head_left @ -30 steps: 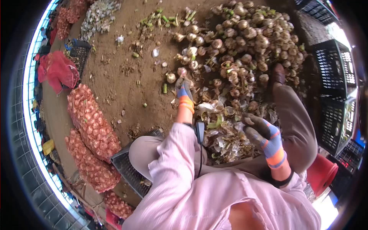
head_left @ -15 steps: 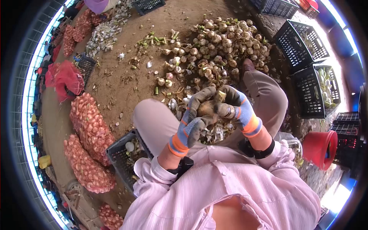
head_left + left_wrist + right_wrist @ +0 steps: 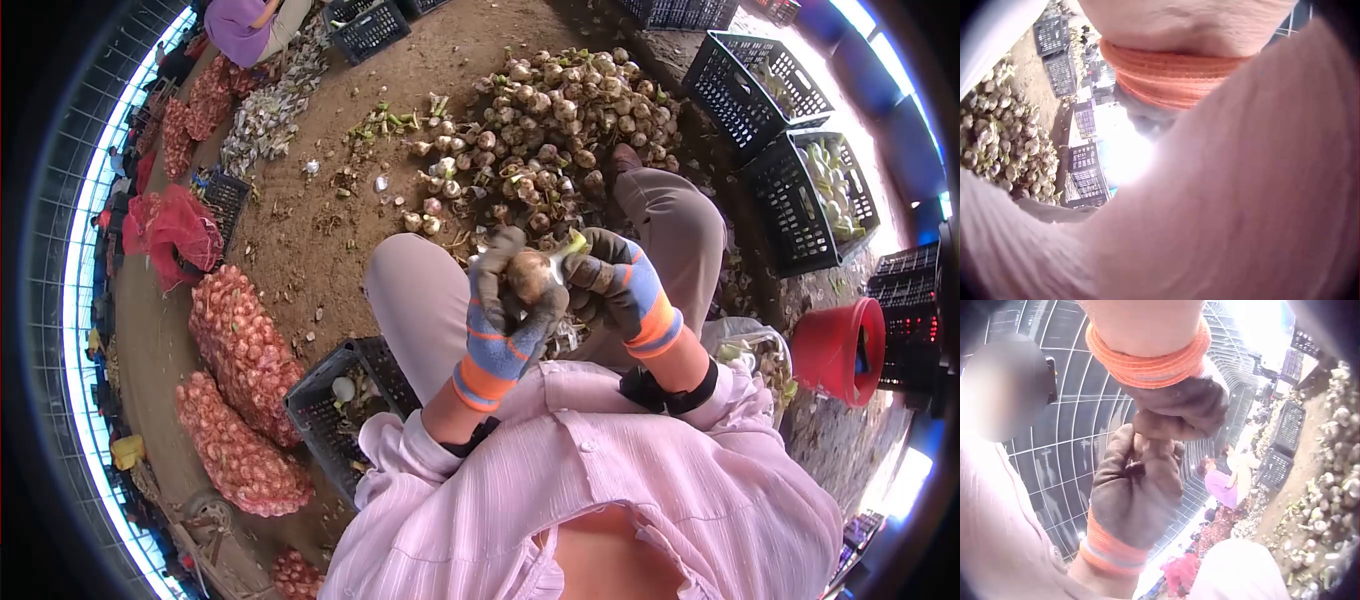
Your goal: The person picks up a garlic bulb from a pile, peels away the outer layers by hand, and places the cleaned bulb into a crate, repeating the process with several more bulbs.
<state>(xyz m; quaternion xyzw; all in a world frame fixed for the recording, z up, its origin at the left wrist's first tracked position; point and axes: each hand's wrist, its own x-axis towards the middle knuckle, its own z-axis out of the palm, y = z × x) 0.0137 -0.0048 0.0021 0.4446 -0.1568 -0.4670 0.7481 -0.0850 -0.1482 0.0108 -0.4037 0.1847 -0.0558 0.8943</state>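
At the centre of the head view you hold a rounded, brown-skinned garlic bulb [image 3: 528, 277] in your left hand [image 3: 490, 318], gloved in grey-blue, orange and dark brown, its fingers and thumb curled round the bulb's sides. The bulb's base faces left; its short pale-green stalk [image 3: 578, 241] points right and slightly up the frame, and the long axis runs that way too. Your right hand [image 3: 622, 290], in a matching glove, is curled closed at the stalk end; what its fingertips pinch is hard to make out. In the right wrist view your gloves mostly hide the bulb. In the left wrist view a pale pink fabric sleeve [image 3: 1241, 187] covers most of the picture, hiding your grip.
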